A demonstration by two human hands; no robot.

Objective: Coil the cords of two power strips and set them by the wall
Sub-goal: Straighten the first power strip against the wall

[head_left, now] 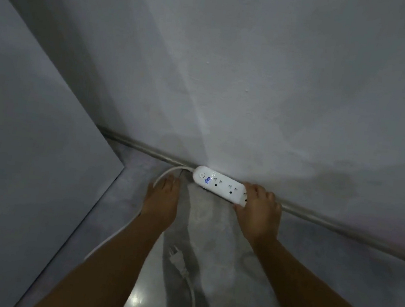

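A white power strip [219, 184] lies on the floor against the foot of the wall [254, 83], its switch end to the left. My right hand [258, 211] grips its right end, fingers curled over it. The strip's white cord [166, 174] leaves the left end and loops down the floor on the left. My left hand [162, 200] lies flat over that cord, fingers straight and pointing to the wall. A white plug [177, 257] with its own cord lies on the floor between my forearms. Only one strip is in view.
A grey baseboard [327, 224] runs along the wall's foot. A large flat grey panel [33, 146] stands on the left, its edge meeting the floor. The glossy floor [334, 269] reflects a light near the bottom middle.
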